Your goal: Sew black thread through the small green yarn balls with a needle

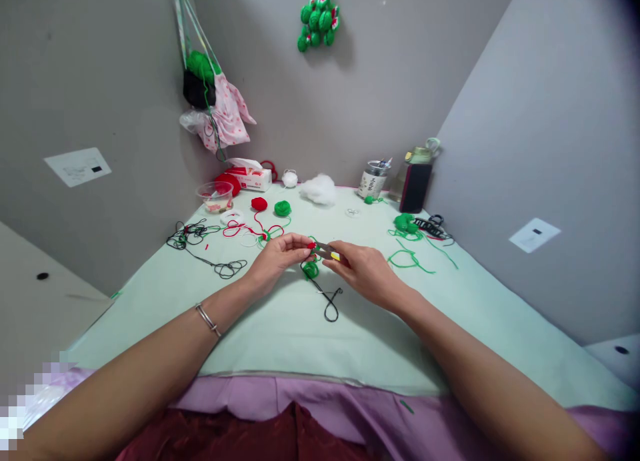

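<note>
Over the middle of the table, my left hand (283, 254) pinches a small red and green yarn piece (312, 246) between thumb and fingers. My right hand (364, 269) is closed around a pair of scissors (328, 251) with a yellow mark near the pivot. Their blades point left and reach the yarn piece; I cannot tell whether they touch a strand. Below my fingers is a round green yarn piece (311, 270). From there a black cord (331, 309) trails onto the table and ends in a loop, with a thin needle-like piece (327, 292) across it.
Tangled black cord (193, 236) lies at the left. Red (259, 204) and green (283, 208) yarn balls, white stuffing (320, 190) and a tissue box (250, 177) stand farther back. Green yarn (406, 223), a dark phone (416, 188) and a pen tin (373, 180) are at the right.
</note>
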Action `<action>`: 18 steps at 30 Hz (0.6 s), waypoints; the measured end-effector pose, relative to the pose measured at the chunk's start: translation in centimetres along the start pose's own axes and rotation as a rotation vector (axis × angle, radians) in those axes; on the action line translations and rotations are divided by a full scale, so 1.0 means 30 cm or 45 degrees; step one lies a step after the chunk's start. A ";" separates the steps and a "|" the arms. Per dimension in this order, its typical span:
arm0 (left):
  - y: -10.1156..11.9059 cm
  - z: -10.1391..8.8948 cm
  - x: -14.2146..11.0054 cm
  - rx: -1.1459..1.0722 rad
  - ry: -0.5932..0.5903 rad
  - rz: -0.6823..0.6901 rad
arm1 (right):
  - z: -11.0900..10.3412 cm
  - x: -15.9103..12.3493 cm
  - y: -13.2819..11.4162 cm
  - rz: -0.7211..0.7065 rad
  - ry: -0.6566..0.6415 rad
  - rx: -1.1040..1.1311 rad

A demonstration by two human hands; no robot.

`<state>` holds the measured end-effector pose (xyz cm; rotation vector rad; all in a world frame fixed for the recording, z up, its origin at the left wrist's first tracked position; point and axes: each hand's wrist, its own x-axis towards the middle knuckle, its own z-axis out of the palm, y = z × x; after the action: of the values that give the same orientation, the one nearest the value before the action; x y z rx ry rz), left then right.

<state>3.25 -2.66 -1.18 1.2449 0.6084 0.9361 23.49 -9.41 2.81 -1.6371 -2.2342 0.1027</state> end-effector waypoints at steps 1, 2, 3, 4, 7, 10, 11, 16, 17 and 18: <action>-0.001 0.001 0.000 0.003 -0.006 -0.001 | 0.001 0.000 -0.001 -0.001 0.001 -0.001; -0.001 0.002 0.000 0.007 -0.010 -0.003 | 0.003 0.000 -0.001 -0.003 0.002 -0.003; -0.002 0.004 -0.001 0.013 -0.010 -0.004 | 0.005 0.001 -0.001 -0.005 0.004 -0.005; -0.002 0.006 -0.001 0.019 -0.010 -0.004 | 0.008 0.001 -0.001 -0.008 0.005 -0.007; -0.002 0.011 -0.004 0.031 -0.001 0.009 | 0.016 0.003 -0.001 -0.014 0.010 -0.004; -0.002 0.014 -0.006 0.031 0.006 0.004 | 0.023 0.004 -0.004 -0.008 0.010 0.009; -0.002 0.014 -0.006 0.031 0.008 -0.002 | 0.024 0.004 -0.005 -0.006 0.009 0.014; -0.001 0.010 -0.007 0.048 0.005 -0.011 | 0.029 0.002 -0.008 -0.013 0.004 0.040; 0.000 0.010 -0.008 0.055 0.001 -0.009 | 0.030 0.002 -0.008 -0.012 0.003 0.050; 0.001 0.010 -0.008 0.062 -0.004 -0.008 | 0.030 0.003 -0.007 -0.009 0.003 0.065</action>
<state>3.36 -3.02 -1.11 1.2866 0.6354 0.9191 22.96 -9.25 2.04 -1.6020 -2.2166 0.1548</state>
